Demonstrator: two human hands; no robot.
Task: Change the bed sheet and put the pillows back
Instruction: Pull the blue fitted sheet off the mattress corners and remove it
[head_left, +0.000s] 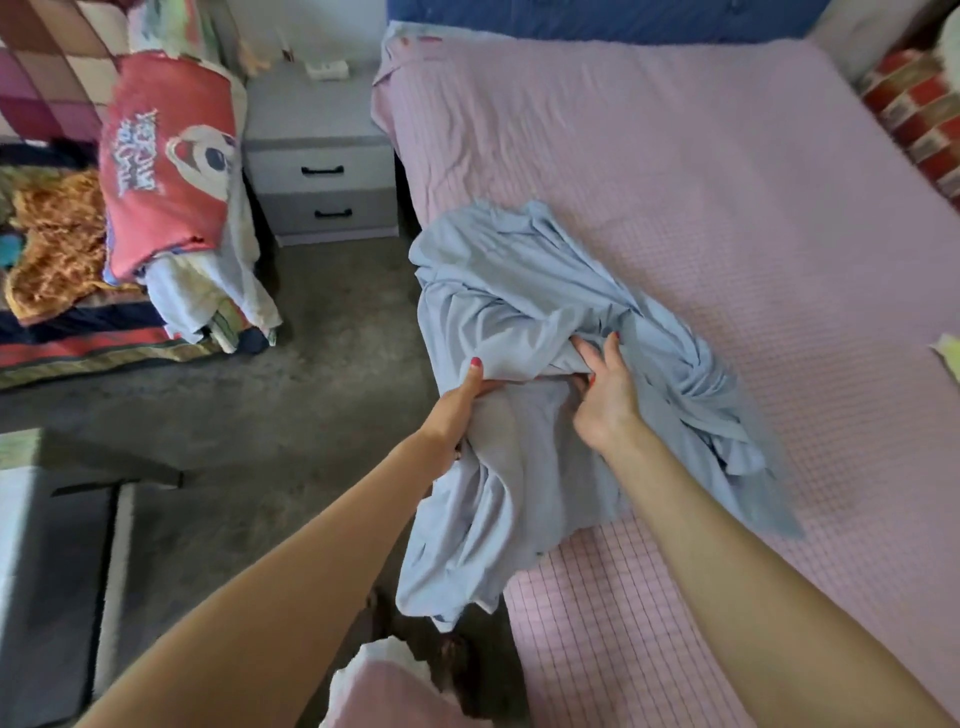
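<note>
The task is looking early. The light blue sheet (545, 374) is lying bunched at the bed's (727, 218) near-left edge, not yet spread. The left hand (457, 410) is gripping its fold; the right hand (605, 389) is digging curled fingers into it. 2 steps are remaining: spreading and pillows.

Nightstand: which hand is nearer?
Left. The left hand grips the blue sheet at the bed's edge, on the nightstand side; the right hand is farther in over the mattress.
</note>
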